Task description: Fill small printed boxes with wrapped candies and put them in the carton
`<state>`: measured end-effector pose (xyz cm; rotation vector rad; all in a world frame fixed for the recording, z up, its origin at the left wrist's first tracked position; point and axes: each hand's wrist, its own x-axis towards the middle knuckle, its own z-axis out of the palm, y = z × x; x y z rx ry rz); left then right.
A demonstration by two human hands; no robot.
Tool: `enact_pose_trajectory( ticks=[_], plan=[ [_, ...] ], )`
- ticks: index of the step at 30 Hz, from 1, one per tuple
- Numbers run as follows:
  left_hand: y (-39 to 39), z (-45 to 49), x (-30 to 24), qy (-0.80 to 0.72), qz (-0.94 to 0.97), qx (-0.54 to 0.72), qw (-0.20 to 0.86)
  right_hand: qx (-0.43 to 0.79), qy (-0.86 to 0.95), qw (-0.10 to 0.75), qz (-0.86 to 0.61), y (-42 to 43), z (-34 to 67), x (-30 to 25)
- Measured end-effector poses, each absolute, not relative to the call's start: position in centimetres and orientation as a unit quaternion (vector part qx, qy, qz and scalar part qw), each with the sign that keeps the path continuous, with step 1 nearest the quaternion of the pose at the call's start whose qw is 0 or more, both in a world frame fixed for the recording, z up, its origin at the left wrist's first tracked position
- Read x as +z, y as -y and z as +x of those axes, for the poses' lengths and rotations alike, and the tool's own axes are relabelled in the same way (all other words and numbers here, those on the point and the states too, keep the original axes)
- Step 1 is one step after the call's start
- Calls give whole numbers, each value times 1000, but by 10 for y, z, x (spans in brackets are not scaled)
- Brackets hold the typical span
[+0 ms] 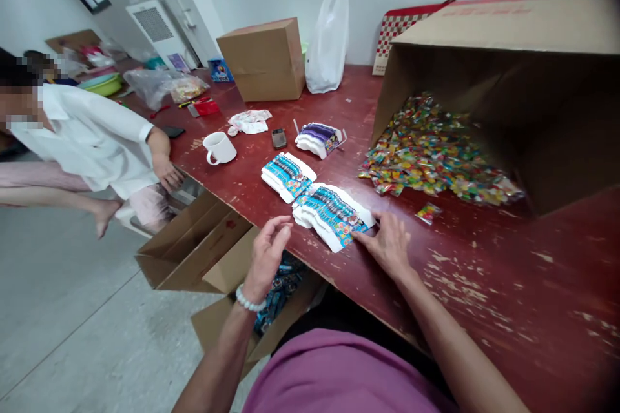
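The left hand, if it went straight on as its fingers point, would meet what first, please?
The left hand would probably meet the nearer stack of blue packets first, though the exact gap is hard to judge.

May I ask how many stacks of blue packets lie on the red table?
2: the nearer stack at the right hand; the farther stack beyond it, toward the white mug.

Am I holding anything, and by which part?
Your left hand looks empty; the right hand touches the right end of the nearer blue packets, grip unclear.
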<state>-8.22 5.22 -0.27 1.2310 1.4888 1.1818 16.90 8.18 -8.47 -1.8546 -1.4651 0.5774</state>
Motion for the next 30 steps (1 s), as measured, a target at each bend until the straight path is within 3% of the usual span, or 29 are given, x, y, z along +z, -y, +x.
enact_pose_trajectory(
  ticks=[3,9,14,17,30],
  plan=[
    [-57,-62,-6,-572,508,459,451,320,509,420,-679,-84,174,-82],
    [-66,-42,7,-555,538,444,453,440,499,472,-579,-75,192,-50],
    [-63,-28,14,-368,424,281,779,558,488,487,-462,-55,188,-8],
    [-54,-19,4,-230,353,150,895,608,482,475,-416,-45,181,8],
    [-37,-7,6,-234,396,222,860,631,434,511,-391,-15,157,6]
  ],
)
